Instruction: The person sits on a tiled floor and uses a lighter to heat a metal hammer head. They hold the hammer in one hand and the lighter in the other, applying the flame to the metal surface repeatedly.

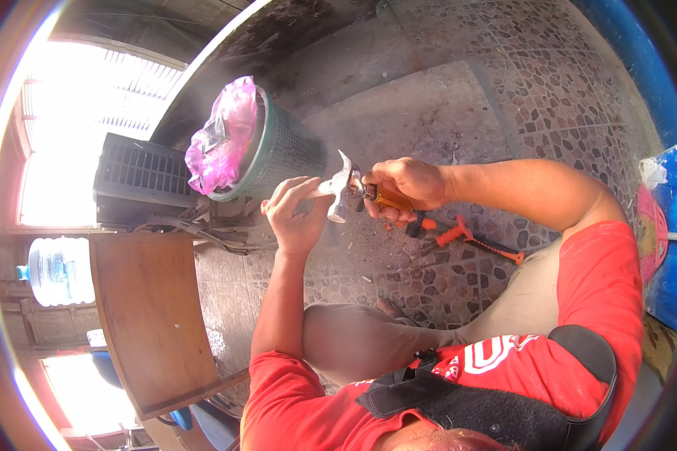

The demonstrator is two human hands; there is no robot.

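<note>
My left hand (pixel 295 222) is closed around the pale handle of a claw hammer. The hammer's worn metal head (pixel 342 192) faces toward my right hand. In my right hand (pixel 410 183), the fingers wrap an amber and dark tool handle (pixel 387 197) that looks like a screwdriver's. Its front end meets the hammer head or lies right beside it; the exact contact is too small to tell. Below my right hand, on the floor, lie a red and black tool (pixel 450 234) and a tool with an orange and black grip (pixel 496 248).
A green mesh basket (pixel 289 150) holds a pink plastic bag (pixel 226 139). Left of it stand a dark slatted box (pixel 143 180), a wooden table (pixel 154 316) and a clear water jug (pixel 62 270). The stone-patterned floor (pixel 557 86) carries debris. A pink broom (pixel 651 233) leans at right.
</note>
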